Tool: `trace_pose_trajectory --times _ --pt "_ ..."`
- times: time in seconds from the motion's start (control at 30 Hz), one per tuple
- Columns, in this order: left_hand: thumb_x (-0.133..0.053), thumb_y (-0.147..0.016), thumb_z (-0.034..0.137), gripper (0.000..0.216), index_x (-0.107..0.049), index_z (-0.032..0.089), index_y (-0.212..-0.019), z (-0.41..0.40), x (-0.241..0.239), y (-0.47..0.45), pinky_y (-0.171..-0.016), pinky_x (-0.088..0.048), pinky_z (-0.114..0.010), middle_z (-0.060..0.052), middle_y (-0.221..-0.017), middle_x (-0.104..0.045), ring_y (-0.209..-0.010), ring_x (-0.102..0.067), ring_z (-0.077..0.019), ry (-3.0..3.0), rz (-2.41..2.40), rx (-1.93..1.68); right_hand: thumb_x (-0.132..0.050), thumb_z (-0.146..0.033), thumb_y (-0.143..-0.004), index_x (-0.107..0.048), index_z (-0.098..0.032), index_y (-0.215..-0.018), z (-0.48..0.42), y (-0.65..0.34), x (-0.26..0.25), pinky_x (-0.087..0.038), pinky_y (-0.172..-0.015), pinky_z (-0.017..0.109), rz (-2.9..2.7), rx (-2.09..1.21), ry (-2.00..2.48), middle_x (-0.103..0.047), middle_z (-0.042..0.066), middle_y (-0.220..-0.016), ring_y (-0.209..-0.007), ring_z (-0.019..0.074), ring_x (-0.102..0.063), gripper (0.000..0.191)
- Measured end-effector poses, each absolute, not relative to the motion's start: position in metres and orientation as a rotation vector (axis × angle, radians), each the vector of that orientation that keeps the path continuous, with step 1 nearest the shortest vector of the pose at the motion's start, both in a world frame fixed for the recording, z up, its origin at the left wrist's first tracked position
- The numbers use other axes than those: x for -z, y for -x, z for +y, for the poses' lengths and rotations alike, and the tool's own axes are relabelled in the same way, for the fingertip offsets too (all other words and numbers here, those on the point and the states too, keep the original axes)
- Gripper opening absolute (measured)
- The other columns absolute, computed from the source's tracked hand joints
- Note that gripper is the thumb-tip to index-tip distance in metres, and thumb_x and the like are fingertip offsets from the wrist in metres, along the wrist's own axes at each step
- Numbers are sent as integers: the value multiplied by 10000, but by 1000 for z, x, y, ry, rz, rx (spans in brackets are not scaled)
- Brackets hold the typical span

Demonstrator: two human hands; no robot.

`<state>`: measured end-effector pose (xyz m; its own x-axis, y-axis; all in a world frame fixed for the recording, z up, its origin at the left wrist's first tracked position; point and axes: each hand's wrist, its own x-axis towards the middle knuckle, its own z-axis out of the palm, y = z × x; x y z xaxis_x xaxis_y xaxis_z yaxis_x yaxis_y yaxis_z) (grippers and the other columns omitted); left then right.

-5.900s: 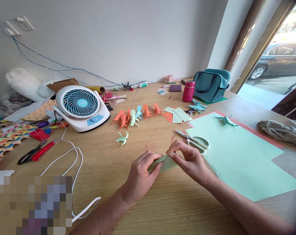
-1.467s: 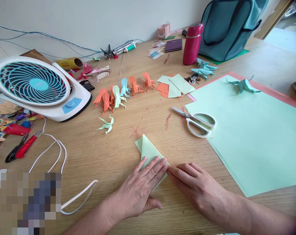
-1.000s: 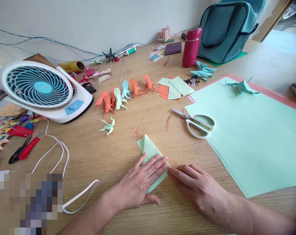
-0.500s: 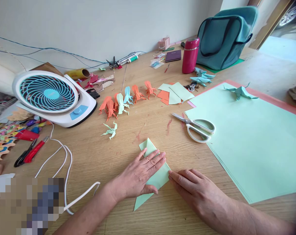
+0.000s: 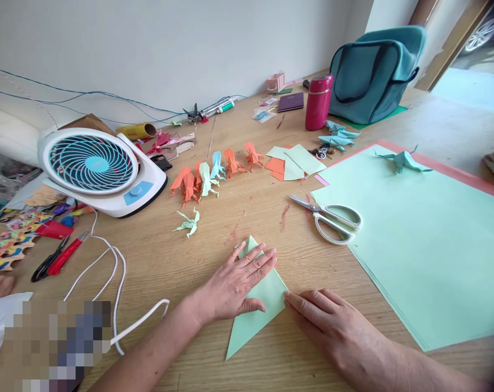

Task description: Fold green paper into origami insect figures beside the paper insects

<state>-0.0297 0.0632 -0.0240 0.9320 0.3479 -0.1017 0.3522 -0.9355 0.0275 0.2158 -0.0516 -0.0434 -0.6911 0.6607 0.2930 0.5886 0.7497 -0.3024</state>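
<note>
1. Paper [image 5: 261,307], pale green and folded, is lying on the counter [image 5: 160,256], partly beneath the left fingers [image 5: 255,263].
2. These left fingers are resting flat and spread across it.
3. Bunched together, the right fingers [image 5: 306,307] are touching its right corner; whether they are pinching it cannot be told.
4. Scissors [image 5: 317,208] are lying beyond the right fingers, their handles overlapping large green sheets [image 5: 430,256].
5. Beyond the left fingers, a small green paper figure [image 5: 188,223] is standing.
</note>
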Motion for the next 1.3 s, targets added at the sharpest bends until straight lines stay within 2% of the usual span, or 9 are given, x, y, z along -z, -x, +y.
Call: trace_pose_trajectory --times 0.13,0.2,0.37,0.53,0.67,0.9,1.03,1.2,1.3 --pt "-253 -935 671 842 -37 169 -1575 73 27 34 -1211 -104 -520 -122 -1620 -225 -1513 -99 -298 -2984 738 -59 -527 -136 -818 -665 -50 -1106 -52 -216 45 -499 -767 395 -2551 -256 960 -574 207 -1318 -923 261 -529 330" --pt "-298 -987 568 745 -49 186 -1577 80 29 36 -1199 -187 -508 -130 -1618 -231 -1509 -129 -295 -2869 897 -233 -521 -125 -818 -666 -56 -1097 -53 -216 46 -497 -770 403 -2552 -262 961 -571 214 -1325 -927 260 -529 321" --pt "-349 -1025 283 428 -429 233 -1442 100 30 29 -1120 -362 -434 -91 -1409 -549 -1362 -429 -229 -2501 999 -537 -528 -117 -813 -664 -54 -1122 -54 -217 45 -491 -775 407 -2558 -265 971 -574 208 -1323 -940 266 -532 343" --pt "-488 -966 277 271 -646 202 -1173 112 23 20 -941 -460 -377 -76 -1082 -672 -1031 -597 -212 -2359 988 -507 -544 -125 -815 -669 -71 -1103 -52 -215 43 -481 -761 393 -2548 -267 981 -595 195 -1287 -900 251 -537 319" --pt "-544 -915 227 203 -673 201 -1070 117 18 17 -894 -446 -345 -44 -969 -659 -949 -586 -196 -2341 974 -455 -525 -123 -823 -677 -92 -1077 -51 -214 45 -472 -758 394 -2530 -262 991 -598 191 -1284 -896 251 -533 298" --pt "-529 -912 227 226 -661 179 -1089 122 21 9 -738 -435 -271 -21 -850 -593 -792 -556 -154 -2291 988 -442 -536 -138 -831 -648 -80 -1148 -52 -215 43 -460 -763 394 -2555 -276 1002 -577 185 -1318 -905 253 -532 341" --pt "-507 -945 274 219 -673 192 -1063 121 28 7 -751 -414 -281 -23 -854 -605 -801 -551 -160 -2360 1040 -472 -524 -116 -849 -609 -107 -1199 -52 -216 37 -445 -784 394 -2606 -257 1042 -524 173 -1393 -939 253 -530 360" --pt "-483 -969 285 214 -676 200 -1002 119 32 4 -804 -396 -310 -25 -874 -640 -840 -554 -173 -2425 1053 -474 -522 -103 -859 -641 -129 -1103 -43 -214 29 -442 -729 393 -2706 -148 1011 -600 161 -1259 -866 242 -513 272" --pt "-489 -969 272 194 -668 201 -988 119 32 2 -811 -389 -312 -19 -881 -646 -845 -559 -172 -2442 1054 -476 -534 -120 -860 -650 -101 -1108 -31 -211 26 -449 -707 390 -2800 -10 994 -565 174 -1311 -853 237 -497 275"
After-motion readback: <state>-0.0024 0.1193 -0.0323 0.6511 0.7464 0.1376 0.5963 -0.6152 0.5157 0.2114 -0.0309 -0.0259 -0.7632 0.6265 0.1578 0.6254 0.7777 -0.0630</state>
